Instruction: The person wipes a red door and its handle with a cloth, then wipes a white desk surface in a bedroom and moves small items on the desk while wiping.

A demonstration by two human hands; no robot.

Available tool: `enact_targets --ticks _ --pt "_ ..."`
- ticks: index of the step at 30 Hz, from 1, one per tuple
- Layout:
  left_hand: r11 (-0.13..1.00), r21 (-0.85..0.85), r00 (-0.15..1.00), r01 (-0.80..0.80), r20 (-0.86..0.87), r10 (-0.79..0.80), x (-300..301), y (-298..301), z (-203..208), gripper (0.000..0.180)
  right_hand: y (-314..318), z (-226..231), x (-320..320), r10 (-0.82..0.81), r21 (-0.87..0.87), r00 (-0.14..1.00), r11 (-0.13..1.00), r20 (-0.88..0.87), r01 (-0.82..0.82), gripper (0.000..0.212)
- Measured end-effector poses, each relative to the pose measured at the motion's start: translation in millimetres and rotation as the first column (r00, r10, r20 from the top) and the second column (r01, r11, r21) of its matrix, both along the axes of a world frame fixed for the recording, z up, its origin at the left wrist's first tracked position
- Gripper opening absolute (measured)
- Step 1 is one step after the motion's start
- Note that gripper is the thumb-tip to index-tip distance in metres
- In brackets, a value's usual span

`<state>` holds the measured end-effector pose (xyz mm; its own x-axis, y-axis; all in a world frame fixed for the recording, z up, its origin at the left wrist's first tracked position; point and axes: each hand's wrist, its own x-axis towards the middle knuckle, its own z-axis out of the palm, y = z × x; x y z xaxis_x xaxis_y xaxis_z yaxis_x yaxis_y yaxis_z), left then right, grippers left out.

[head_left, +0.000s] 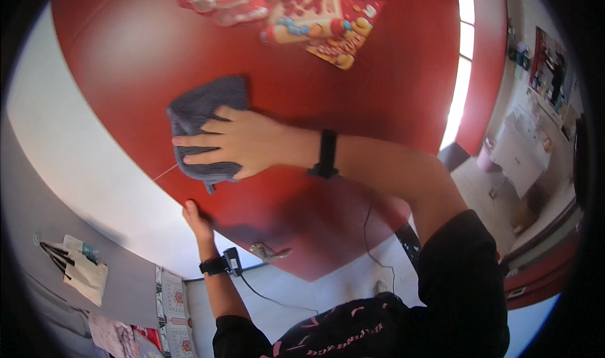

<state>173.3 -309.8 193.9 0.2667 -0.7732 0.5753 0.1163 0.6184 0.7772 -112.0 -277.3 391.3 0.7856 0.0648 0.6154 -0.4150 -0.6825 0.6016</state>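
My right hand [242, 140] holds a dark grey cloth [211, 99] pressed against a red door [126, 55]. Its fingers are spread over the cloth, pointing left. Below and to the left, my left hand [198, 222] grips the edge of the same door, with part of its fingers hidden. A metal door handle [270, 252] sits low on the panel, to the right of my left hand. Above the cloth, a colourful festive paper decoration [309, 17] is stuck on the door.
Cables [372, 251] hang near the door and my left wrist, which bears a strapped device [232, 261]. A tote bag [85, 273] hangs on the grey surface at left. On the right stand a white washbasin [520, 150], a pink bin [486, 153] and a mirror [550, 68].
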Motion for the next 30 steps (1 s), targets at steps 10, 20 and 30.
enact_targets --ticks 10,20,30 --pt "0.994 -0.003 0.994 -0.112 -0.003 0.112 -5.8 58.0 7.3 0.08 0.5 -74.6 -234.1 -0.305 -0.005 0.934 0.95 0.185 0.311 0.075" --pt "0.991 0.04 0.982 -0.129 -0.131 0.133 30.9 73.2 -33.4 0.076 -42.8 -89.1 -393.2 -0.106 0.073 0.457 0.993 0.883 0.088 0.084" --pt "0.993 0.121 0.984 -0.001 -0.176 0.023 10.4 86.7 -20.1 0.072 -80.9 -107.7 -362.3 -0.293 0.332 -0.466 0.943 0.835 0.003 0.054"
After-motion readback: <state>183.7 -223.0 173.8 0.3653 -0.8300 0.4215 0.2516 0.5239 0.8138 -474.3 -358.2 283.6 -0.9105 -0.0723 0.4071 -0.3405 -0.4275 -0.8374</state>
